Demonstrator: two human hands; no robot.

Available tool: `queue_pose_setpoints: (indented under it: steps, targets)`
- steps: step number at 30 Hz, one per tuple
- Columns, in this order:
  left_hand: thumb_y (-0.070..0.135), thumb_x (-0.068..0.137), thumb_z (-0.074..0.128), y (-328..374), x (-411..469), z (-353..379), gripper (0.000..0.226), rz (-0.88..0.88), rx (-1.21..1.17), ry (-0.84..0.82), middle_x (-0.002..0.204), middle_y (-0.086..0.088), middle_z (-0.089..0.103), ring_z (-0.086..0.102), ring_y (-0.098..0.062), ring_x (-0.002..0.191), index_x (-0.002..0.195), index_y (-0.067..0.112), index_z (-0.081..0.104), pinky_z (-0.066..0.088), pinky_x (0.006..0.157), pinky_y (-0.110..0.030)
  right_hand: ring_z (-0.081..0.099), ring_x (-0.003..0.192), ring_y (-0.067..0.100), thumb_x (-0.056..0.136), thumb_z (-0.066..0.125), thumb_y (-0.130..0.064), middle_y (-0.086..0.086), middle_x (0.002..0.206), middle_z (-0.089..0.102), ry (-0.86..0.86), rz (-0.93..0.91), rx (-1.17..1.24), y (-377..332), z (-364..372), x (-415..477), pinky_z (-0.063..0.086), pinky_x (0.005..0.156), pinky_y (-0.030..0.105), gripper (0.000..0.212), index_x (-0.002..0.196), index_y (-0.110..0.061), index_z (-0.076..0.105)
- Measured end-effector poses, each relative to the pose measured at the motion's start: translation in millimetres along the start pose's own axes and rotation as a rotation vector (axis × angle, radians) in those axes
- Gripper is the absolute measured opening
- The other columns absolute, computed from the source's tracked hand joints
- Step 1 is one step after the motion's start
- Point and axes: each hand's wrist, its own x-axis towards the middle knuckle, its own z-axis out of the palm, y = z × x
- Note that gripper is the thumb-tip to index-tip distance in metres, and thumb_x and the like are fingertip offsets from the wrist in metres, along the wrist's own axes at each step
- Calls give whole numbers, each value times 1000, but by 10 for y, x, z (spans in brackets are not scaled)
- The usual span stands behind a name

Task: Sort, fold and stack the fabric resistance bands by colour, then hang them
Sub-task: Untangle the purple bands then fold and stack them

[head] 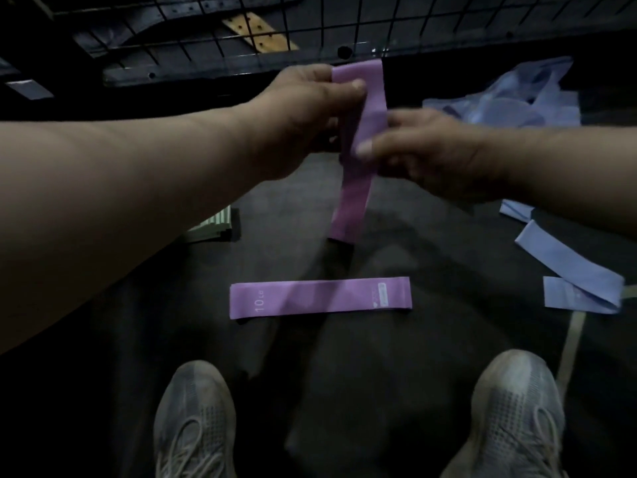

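**Hazards**

1. Colour mixing. A loose heap of pale blue fabric bands [517, 101] lies at far right, and stray pale blue fabric bands [568, 267] lie flat at right. In this dim light blue and purple look alike, so a band could end up in the wrong stack.
2. Uneven fold. The long purple fabric band [355, 194] hangs upright over the centre of the floor. It is not clear whether its lower end touches down. The left hand [310, 94] pinches the top end between thumb and fingers. The right hand [424, 150] pinches the band at mid-length. A slack pinch would likely let the fabric slip, skewing the fold or dropping the band toward the flat purple fabric band marked "10 LB" [320, 298], which lies crosswise nearer the feet.
3. Toppling. The small folded stack of green fabric bands [217, 225] at left sits below the left forearm. A low sweep of the arm could knock it over.

**Surface and room**

- A dark matte floor [413, 243] carries all the bands.
- A black wire grid panel [206, 25] stands at the far side.
- Two grey knit trainers [193, 419] are at the near edge.
- A pale strap [572, 343] lies at near right.
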Motion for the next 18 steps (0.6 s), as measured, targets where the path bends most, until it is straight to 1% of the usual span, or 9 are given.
queue_pose_setpoints:
  steps: [1,3,4,6,8,10,12,16,18]
  targets:
    - [16,99,54,5,-3,-6,31,1,-53,28,103,-8,66,68,-18,89,128,4,57,58,77,-33,66,112,24,75,80,-13,11,119,70,-26,8,-42,64,34,-18,54,94,34,50,122,-7,63]
    - [13,96,57,12,6,-21,24,4,-116,140,101,-9,65,68,-18,86,119,8,60,57,75,-31,71,101,19,81,76,-9,8,109,74,-28,40,-145,178,76,-74,57,85,26,37,117,-6,64]
    - [10,94,58,17,-1,-38,18,1,-146,227,97,-9,66,68,-18,81,111,9,62,58,72,-31,72,98,19,82,74,-12,7,106,74,-34,57,-188,224,81,-97,58,84,26,34,115,-6,65]
    - [3,89,57,1,-47,-110,11,-49,-234,431,78,-7,66,66,-15,61,96,9,63,57,65,-31,71,97,20,80,74,-21,7,103,75,-71,127,-275,278,61,-162,58,88,29,35,112,-9,68]
    - [5,86,56,-67,-151,-266,9,-129,-245,566,71,-5,65,65,-15,55,91,9,63,57,62,-29,71,90,19,76,74,-32,8,97,74,-115,214,-382,316,21,-227,58,82,29,35,104,-11,70]
    - [9,84,55,-182,-321,-446,6,-247,-164,586,68,-6,59,60,-17,57,84,10,61,56,59,-28,67,77,12,77,73,-40,2,84,72,-159,311,-490,375,-50,-305,52,69,23,31,96,-16,70]
    - [10,85,53,-313,-520,-597,5,-352,-90,586,64,-5,50,51,-15,51,84,11,58,53,55,-25,65,69,7,83,71,-41,-5,76,71,-185,381,-523,423,-97,-366,48,63,20,25,93,-19,70]
    - [6,88,52,-656,-930,-657,10,-551,34,546,74,-9,58,58,-14,52,95,11,59,48,44,-20,66,66,7,87,70,-32,1,83,72,-128,471,-518,591,-87,-392,50,55,16,18,96,-17,70]
    - [1,89,54,-845,-1134,-605,11,-628,93,490,72,-12,59,62,-17,54,85,11,56,48,46,-22,64,65,10,90,68,-26,7,90,71,-67,523,-501,732,-54,-399,49,51,17,15,100,-14,69]
